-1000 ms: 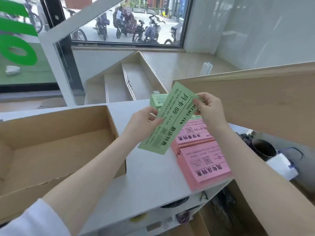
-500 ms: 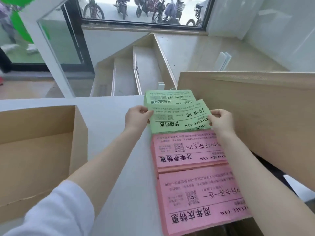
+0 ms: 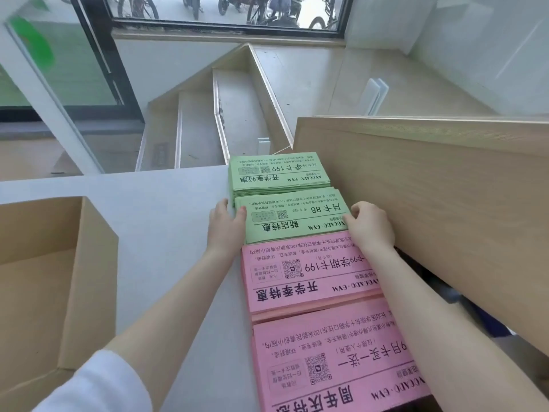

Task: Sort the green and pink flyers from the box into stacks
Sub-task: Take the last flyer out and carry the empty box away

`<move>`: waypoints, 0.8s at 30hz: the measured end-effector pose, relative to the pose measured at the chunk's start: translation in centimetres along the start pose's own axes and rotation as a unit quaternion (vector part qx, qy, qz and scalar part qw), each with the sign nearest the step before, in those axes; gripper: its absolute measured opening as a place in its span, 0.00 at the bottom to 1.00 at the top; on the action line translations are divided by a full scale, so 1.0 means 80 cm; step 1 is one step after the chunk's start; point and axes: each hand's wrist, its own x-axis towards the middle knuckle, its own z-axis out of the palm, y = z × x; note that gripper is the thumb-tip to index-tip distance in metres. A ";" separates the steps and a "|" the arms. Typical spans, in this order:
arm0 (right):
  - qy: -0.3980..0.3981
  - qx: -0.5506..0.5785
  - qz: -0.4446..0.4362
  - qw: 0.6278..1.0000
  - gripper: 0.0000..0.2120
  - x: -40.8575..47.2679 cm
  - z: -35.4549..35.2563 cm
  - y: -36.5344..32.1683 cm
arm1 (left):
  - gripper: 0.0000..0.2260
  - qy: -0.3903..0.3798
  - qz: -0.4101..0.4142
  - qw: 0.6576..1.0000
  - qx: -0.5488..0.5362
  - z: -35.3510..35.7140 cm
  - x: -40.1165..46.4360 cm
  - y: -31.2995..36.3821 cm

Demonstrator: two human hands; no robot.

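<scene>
**Green flyer set on the near green stack**

The brown cardboard box [image 3: 74, 292] stands open at the left on the grey desk [image 3: 166, 233]; the part of its inside that shows holds no flyers. Four stacks lie in a row along the right side of the desk, beside a light wooden panel [image 3: 445, 218]. From far to near they are: a green stack printed "199" [image 3: 279, 173], a green stack printed "88" [image 3: 294, 218], a pink stack printed "199" [image 3: 306, 275], and a pink stack with a QR code [image 3: 335, 361]. All the sheets are long rectangles with black Chinese text and lie flat.

The left hand [image 3: 225, 227] touches the left edge of the "88" green stack, its fingers pressed together. The right hand [image 3: 368, 227] has curled fingers that pinch the right end of the top green sheet.
</scene>
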 end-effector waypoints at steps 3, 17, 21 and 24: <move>-0.036 0.022 -0.003 0.999 0.10 0.004 0.003 0.000 | 0.13 -0.089 -0.061 0.987 -0.122 0.004 -0.007 0.001; -0.019 0.036 -0.106 0.994 0.17 -0.043 -0.034 -0.044 | 0.20 -0.081 0.006 0.992 -0.093 -0.040 -0.042 0.042; -0.040 0.136 -0.252 0.957 0.11 -0.097 -0.038 -0.109 | 0.14 -0.061 0.104 0.989 -0.082 -0.088 -0.077 0.055; -0.108 0.177 -0.319 0.925 0.10 -0.146 -0.016 -0.160 | 0.11 -0.021 0.176 0.982 -0.060 -0.142 -0.106 0.053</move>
